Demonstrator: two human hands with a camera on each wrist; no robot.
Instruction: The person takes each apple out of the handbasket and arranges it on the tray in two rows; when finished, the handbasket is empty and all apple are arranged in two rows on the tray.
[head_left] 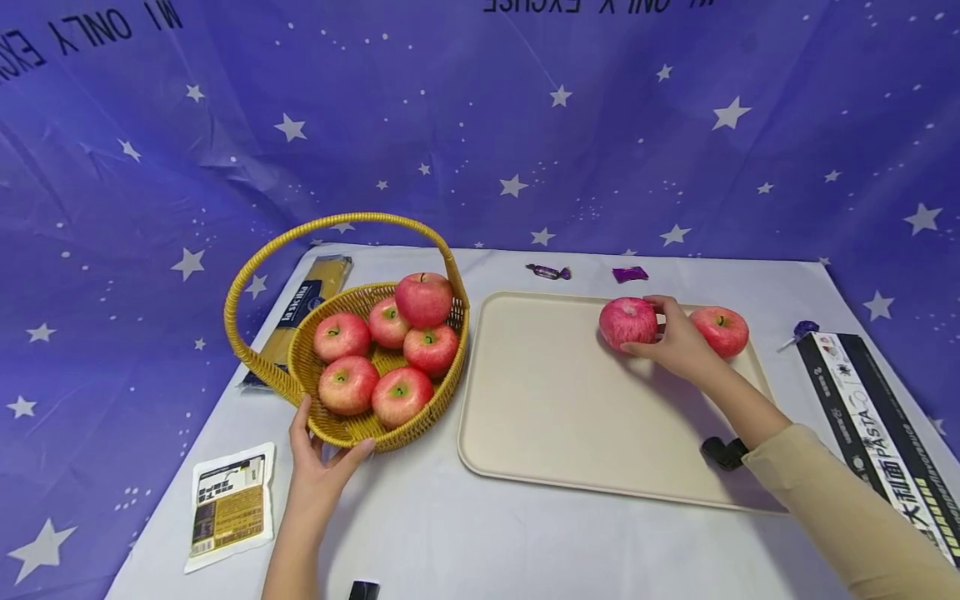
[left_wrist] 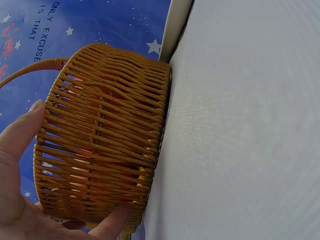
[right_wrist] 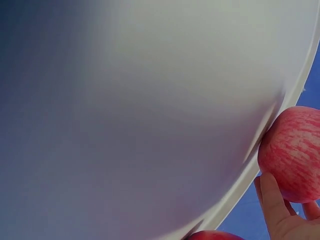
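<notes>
A yellow wicker basket (head_left: 426,427) with a tall arched handle stands on the left and holds several red apples (head_left: 348,385). My left hand (head_left: 318,475) grips its near side, thumb and fingers spread along the weave; the left wrist view shows the basket wall (left_wrist: 107,135) close up with a digit at the rim. Over the beige tray (head_left: 540,400), my right hand (head_left: 678,340) holds a red apple (head_left: 627,323) between thumb and fingers. Another apple (head_left: 720,332) sits on the tray just right of that hand. In the right wrist view the held apple (right_wrist: 295,155) appears at the right edge.
A pasta pack (head_left: 300,308) lies behind the basket, a white-and-gold packet (head_left: 232,507) at front left. Purple candies (head_left: 549,272) lie beyond the tray. A lollipop (head_left: 806,329) and a long pasta box (head_left: 873,433) are on the right. A black object (head_left: 723,452) lies by the right forearm.
</notes>
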